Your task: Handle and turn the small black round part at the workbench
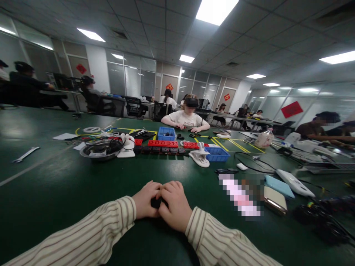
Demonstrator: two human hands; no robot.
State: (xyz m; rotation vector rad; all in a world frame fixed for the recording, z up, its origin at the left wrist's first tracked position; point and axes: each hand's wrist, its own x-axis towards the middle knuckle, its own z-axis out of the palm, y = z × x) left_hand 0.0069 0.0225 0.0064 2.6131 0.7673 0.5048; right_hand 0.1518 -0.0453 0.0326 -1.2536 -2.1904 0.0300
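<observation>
table [55, 184]: green, wide, cluttered across the middle.
wrench [26, 154]: flat near the left edge, well apart from the hands.
metal dish [101, 149]: left of centre, dark cables inside; white device [128, 146] just beside its right rim.
left hand [146, 200]: middle of the near edge, striped sleeve; fingers curled in, clenched on the small dark object; knuckles touching the right hand.
small dark object [156, 202]: on the table between both hands at the near edge, mostly covered; kind cannot be told.
right hand [174, 205]: pressed against the left hand, fingers folded over, grasping the same object.
red blocks [162, 143]: row at mid-table beyond the hands; blue bin [166, 133] just behind.
white clamp [200, 155]: right of the row, touching the blue basket [216, 153].
seated person [186, 118]: far edge, both hands on the table.
blue slab [279, 184]: right side, just beside the cream slab [274, 199].
keyboard [327, 168]: near the right edge.
</observation>
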